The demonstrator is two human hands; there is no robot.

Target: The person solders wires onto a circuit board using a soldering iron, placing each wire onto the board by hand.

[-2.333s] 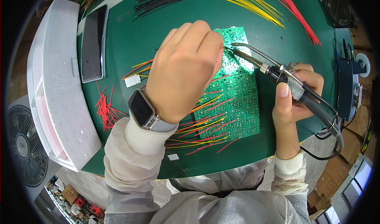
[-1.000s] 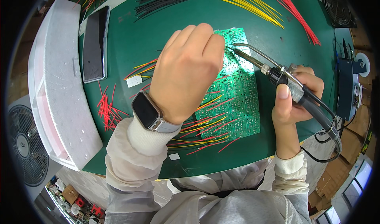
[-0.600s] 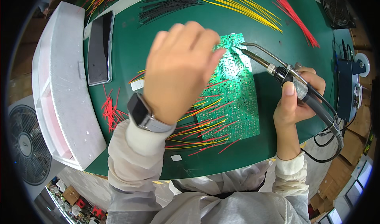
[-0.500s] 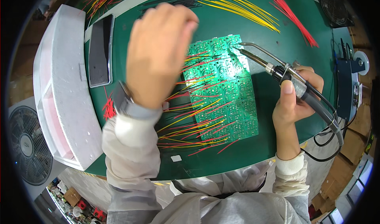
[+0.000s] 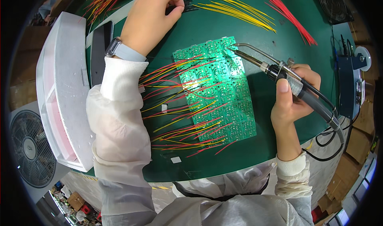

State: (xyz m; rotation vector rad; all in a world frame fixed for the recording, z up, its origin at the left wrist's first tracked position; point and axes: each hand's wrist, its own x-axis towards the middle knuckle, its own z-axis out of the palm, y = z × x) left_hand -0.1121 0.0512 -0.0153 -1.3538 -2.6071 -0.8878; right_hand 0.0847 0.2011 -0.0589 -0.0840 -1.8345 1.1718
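Observation:
A green printed circuit board panel (image 5: 244, 114) lies on the green table. Red, yellow and black wires (image 5: 171, 116) stick out from its left side in rows. My right hand (image 5: 293, 96) is wrapped around a soldering iron (image 5: 272, 71) with a thin metal feed tube alongside. The iron's tip is at the panel's upper right part; whether it touches is too small to tell. Beyond the panel, my left hand (image 5: 149, 20) is closed, thumb and finger pinched at a bundle of black wires (image 5: 191, 5). The fingers partly hide that bundle.
Loose yellow wires (image 5: 243, 12) and red wires (image 5: 293, 20) lie at the back. A phone (image 5: 97, 58) and white foam box (image 5: 68, 94) sit left, near a fan (image 5: 30, 146). At right stands a blue box-shaped unit (image 5: 351, 86) with cables. A small white piece (image 5: 176, 159) lies near the front edge.
My left hand has moved up and left from above the panel's upper left to the black wires. My right hand keeps the soldering iron at nearly the same spot.

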